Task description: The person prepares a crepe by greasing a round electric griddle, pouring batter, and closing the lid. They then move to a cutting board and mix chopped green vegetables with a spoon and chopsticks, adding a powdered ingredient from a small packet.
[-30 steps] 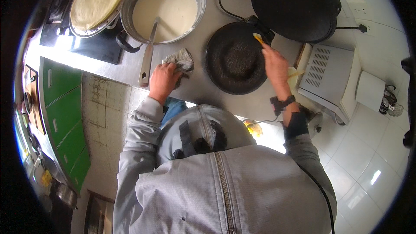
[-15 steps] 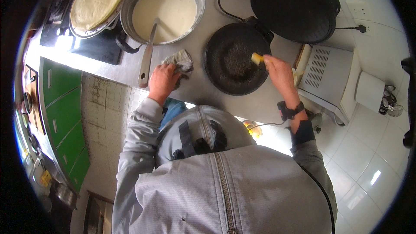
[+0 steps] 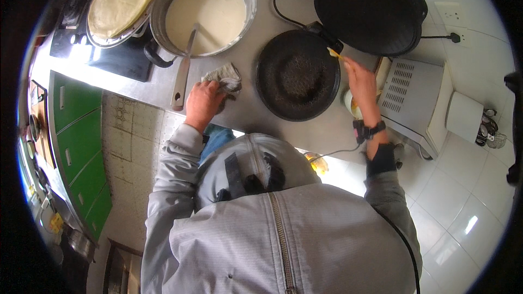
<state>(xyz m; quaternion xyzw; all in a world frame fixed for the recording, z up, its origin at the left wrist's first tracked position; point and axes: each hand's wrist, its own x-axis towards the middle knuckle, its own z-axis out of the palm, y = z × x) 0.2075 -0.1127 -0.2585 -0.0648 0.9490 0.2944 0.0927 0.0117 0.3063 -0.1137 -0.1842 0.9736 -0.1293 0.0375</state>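
My right hand (image 3: 359,84) holds a small yellow brush (image 3: 333,53) at the right rim of a round black griddle plate (image 3: 297,76). The griddle's black lid (image 3: 368,13) stands open behind it. My left hand (image 3: 202,103) rests on the steel counter (image 3: 245,117), fingers on a crumpled grey cloth (image 3: 223,78). A small bowl with yellow liquid (image 3: 351,106) sits partly hidden under my right wrist.
A large metal pot of pale batter (image 3: 204,10) with a ladle (image 3: 182,76) stands at the back left. Beside it a plate of stacked flat crepes (image 3: 122,0) sits on a black cooktop (image 3: 103,54). A white appliance (image 3: 411,98) is at the right. Green cabinets (image 3: 76,147) lie below left.
My right hand swept the brush from the griddle's right rim onto the plate, then back to the right rim. The left hand stayed on the cloth.
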